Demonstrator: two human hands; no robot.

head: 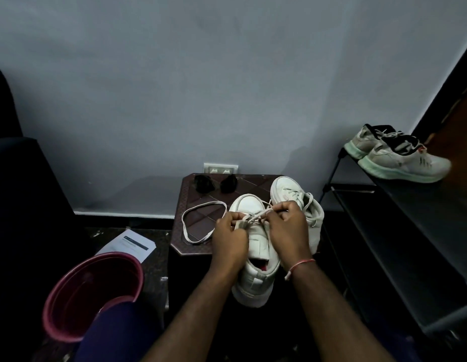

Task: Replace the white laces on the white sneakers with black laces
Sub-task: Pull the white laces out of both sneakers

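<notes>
A white sneaker (256,246) lies on a small brown stool (193,194), toe pointing away, heel hanging over the near edge. My left hand (228,236) and my right hand (288,226) both pinch its white lace (256,216) over the eyelets. A long loop of that white lace (201,220) trails onto the stool to the left. The second white sneaker (297,202), still laced in white, stands just to the right. Two bundles of black laces (215,183) sit at the stool's far edge.
A red bucket (94,293) stands on the floor at the lower left, a sheet of paper (130,244) behind it. A black shoe rack (399,205) on the right carries a pair of grey-white running shoes (397,155). A wall socket (221,168) sits behind the stool.
</notes>
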